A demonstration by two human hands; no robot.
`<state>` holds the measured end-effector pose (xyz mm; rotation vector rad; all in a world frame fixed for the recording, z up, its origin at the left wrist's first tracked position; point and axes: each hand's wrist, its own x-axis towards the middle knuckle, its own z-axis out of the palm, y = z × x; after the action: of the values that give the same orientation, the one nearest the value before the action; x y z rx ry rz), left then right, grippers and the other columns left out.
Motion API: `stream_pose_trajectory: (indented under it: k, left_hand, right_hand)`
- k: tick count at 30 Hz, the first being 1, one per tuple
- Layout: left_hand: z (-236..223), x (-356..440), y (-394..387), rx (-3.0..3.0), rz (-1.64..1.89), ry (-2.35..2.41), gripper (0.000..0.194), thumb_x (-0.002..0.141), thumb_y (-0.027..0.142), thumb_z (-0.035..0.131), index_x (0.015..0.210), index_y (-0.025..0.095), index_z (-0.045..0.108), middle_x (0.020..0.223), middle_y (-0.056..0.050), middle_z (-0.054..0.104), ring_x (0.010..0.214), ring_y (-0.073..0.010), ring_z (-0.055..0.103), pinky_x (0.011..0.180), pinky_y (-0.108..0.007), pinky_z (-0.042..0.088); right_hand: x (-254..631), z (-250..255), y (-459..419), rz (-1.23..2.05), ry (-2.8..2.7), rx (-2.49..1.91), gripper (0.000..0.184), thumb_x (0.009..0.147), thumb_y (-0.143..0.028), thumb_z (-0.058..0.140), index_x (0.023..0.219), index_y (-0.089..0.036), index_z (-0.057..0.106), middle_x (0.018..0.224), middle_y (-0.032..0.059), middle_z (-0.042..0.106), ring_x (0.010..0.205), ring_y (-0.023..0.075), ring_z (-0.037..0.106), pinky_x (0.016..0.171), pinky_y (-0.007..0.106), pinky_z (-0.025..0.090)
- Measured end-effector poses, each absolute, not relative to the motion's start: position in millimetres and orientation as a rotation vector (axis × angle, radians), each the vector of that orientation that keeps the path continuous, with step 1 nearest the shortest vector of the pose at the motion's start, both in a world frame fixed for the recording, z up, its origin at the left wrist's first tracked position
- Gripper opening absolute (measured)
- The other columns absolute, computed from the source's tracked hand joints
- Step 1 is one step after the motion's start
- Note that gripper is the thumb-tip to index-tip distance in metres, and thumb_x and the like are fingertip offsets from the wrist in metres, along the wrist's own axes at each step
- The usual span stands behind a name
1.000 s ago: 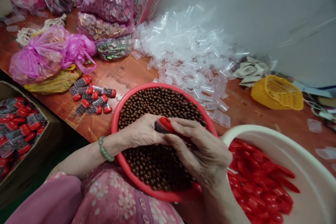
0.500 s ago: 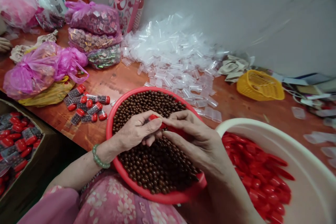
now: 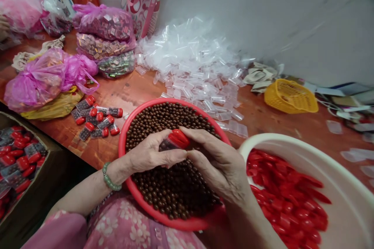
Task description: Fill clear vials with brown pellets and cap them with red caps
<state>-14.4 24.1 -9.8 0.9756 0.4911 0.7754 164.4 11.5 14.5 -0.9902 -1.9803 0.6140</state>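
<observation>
My left hand [image 3: 152,153], with a green bead bracelet [image 3: 109,177] on its wrist, and my right hand [image 3: 216,167] meet above a red plastic bowl. Between them they grip a small transparent container [image 3: 168,144] filled with dark contents and topped by a red cap [image 3: 179,139]. Part of the container is hidden by my fingers. The red bowl's rim [image 3: 124,144] rests on my lap, and the bowl is full of small brown balls [image 3: 172,190]. To the right, a white basin [image 3: 263,140] holds many loose red caps [image 3: 283,198].
A cardboard box [image 3: 43,155] of capped containers sits at lower left. Capped containers [image 3: 93,120] lie on the wooden table [image 3: 131,89]. Further back are a heap of transparent tubes [image 3: 189,62], pink bags [image 3: 35,79] and a yellow basket [image 3: 290,95].
The container has turned in my fingers, so its red cap now shows more fully on top. My hands sit slightly lower over the bowl, and the view has shifted a little since the oldest frame.
</observation>
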Motion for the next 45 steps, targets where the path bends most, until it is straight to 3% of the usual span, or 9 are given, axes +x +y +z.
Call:
stream_pose_trajectory:
  k: [4,7,9,14,17,25,32,38,45]
  left_hand:
    - [-8.7,-16.9,26.1,0.861,0.678,0.450,0.040,0.073,0.044,0.077,0.086,0.014,0.053,0.060,0.006,0.045,0.051,-0.0052,0.038,0.050,-0.022,0.029]
    - [-12.3,-13.7,27.6,0.780,0.645,0.462,0.039,0.073,0.046,0.077,0.078,0.015,0.053,0.055,0.006,0.046,0.049,-0.0063,0.040,0.049,-0.023,0.028]
    - [-14.9,-10.5,28.0,0.723,0.660,0.475,0.041,0.069,0.047,0.079,0.076,0.014,0.055,0.059,0.004,0.050,0.052,-0.0074,0.045,0.052,-0.024,0.032]
    - [-14.5,-6.5,29.0,0.620,0.735,0.479,0.040,0.057,0.039,0.089,0.072,0.011,0.064,0.069,0.001,0.057,0.066,-0.0086,0.049,0.067,-0.024,0.039]
    - [-12.7,-7.5,30.3,0.617,0.720,0.428,0.037,0.060,0.038,0.088,0.070,0.011,0.065,0.067,0.002,0.057,0.066,-0.0087,0.050,0.068,-0.023,0.040]
    - [-12.2,-8.7,32.8,0.637,0.654,0.428,0.042,0.062,0.044,0.087,0.071,0.010,0.063,0.066,0.001,0.058,0.062,-0.0075,0.052,0.061,-0.021,0.041]
    - [-12.9,-11.4,32.5,0.769,0.666,0.456,0.044,0.066,0.050,0.082,0.071,0.011,0.063,0.068,0.001,0.059,0.065,-0.0086,0.052,0.066,-0.022,0.044]
    - [-11.8,-11.1,26.8,0.894,0.591,0.364,0.030,0.079,0.036,0.073,0.066,0.011,0.062,0.066,0.000,0.059,0.065,-0.0087,0.053,0.066,-0.021,0.044]
    - [-11.8,-4.1,26.9,0.847,0.652,0.463,0.020,0.075,0.028,0.075,0.078,0.012,0.063,0.073,0.003,0.056,0.070,-0.0090,0.050,0.074,-0.023,0.043]
  right_hand:
    - [169.5,24.6,12.2,0.579,-2.213,-0.957,0.053,0.091,-0.041,0.062,0.141,-0.025,0.050,0.126,0.0116,0.065,0.113,0.0264,0.065,0.090,0.039,0.057]
    - [163.0,22.0,9.1,0.353,-2.354,-1.024,0.081,0.081,-0.063,0.065,0.144,-0.018,0.042,0.124,0.0177,0.064,0.112,0.0317,0.063,0.090,0.045,0.056]
    - [155.5,16.3,7.2,0.172,-2.388,-1.082,0.089,0.077,-0.069,0.064,0.143,-0.015,0.038,0.120,0.0204,0.064,0.108,0.0343,0.063,0.087,0.049,0.054]
    - [142.2,4.0,9.4,-0.110,-2.361,-1.115,0.065,0.084,-0.044,0.064,0.135,-0.010,0.040,0.109,0.0198,0.066,0.095,0.0325,0.064,0.080,0.047,0.050]
    - [141.5,1.7,13.0,-0.156,-2.340,-1.056,0.059,0.081,-0.035,0.063,0.130,-0.009,0.043,0.104,0.0185,0.066,0.089,0.0301,0.063,0.077,0.044,0.049]
    - [142.7,-4.5,18.2,-0.141,-2.275,-0.990,0.064,0.076,-0.034,0.063,0.133,-0.016,0.041,0.092,0.0097,0.063,0.079,0.0267,0.061,0.074,0.043,0.048]
    - [142.0,-5.5,16.4,-0.059,-2.258,-0.979,0.066,0.078,-0.031,0.062,0.138,-0.016,0.039,0.101,0.0128,0.064,0.084,0.0277,0.063,0.070,0.043,0.053]
    - [147.2,-11.2,11.5,0.018,-2.213,-0.875,0.069,0.074,-0.032,0.066,0.137,-0.014,0.045,0.099,0.0123,0.063,0.084,0.0262,0.064,0.073,0.042,0.056]
    - [157.1,-17.4,19.0,0.009,-2.093,-0.896,0.081,0.077,-0.027,0.068,0.150,-0.023,0.033,0.111,0.0127,0.063,0.093,0.0277,0.065,0.076,0.045,0.057]
